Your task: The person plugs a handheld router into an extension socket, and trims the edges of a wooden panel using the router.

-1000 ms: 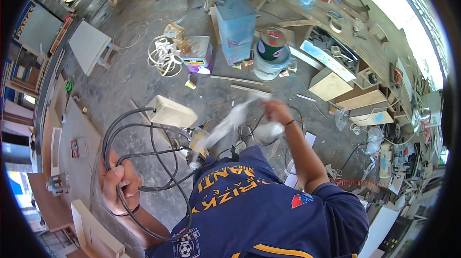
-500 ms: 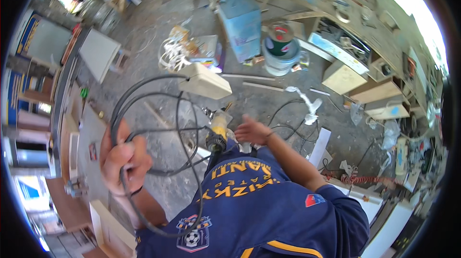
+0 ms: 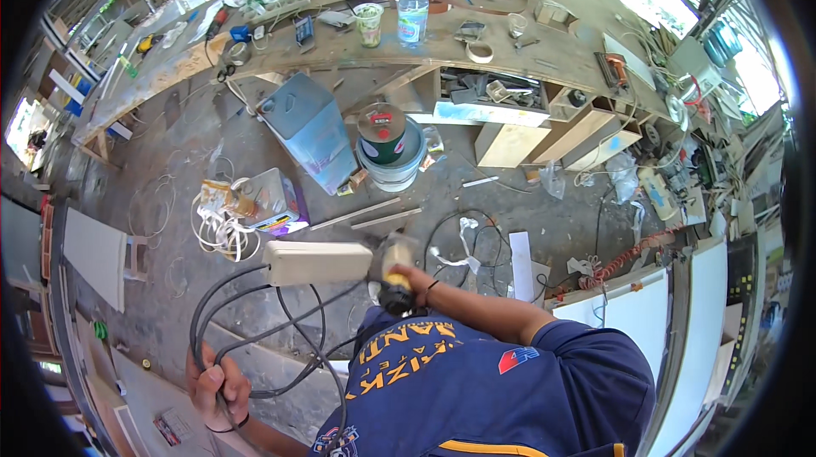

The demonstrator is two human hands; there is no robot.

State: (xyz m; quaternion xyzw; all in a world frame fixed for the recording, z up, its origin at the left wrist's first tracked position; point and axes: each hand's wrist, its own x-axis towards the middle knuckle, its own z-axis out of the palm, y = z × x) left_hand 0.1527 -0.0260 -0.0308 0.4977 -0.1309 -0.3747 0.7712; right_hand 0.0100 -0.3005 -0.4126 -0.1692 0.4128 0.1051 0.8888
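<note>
Loops of black cable (image 3: 223, 314) are gathered in my left hand (image 3: 219, 387), its fingers closed round them. From these loops the cable runs to a cream extension box (image 3: 316, 263), which hangs in front of me at the ends of the loops. My right hand (image 3: 413, 282) is wrapped round a yellow and black trim router (image 3: 396, 287) just right of the box. Motion smears the router's upper end. A cord passes from near the router leftward behind the loops; where it ends I cannot tell.
Ahead, a long workbench (image 3: 340, 62) carries a water bottle (image 3: 414, 6), a tape roll (image 3: 479, 52) and tools. Below it stand a blue container (image 3: 310, 130) and a bucket (image 3: 393, 175) with a can on it. Wood strips (image 3: 357, 212), white cord (image 3: 223, 232) and cables lie on the floor.
My right hand, open and apart before, has closed on the trim router and lifted it. The view has tilted up toward the workbench. My left hand keeps the cable, now lower in view.
</note>
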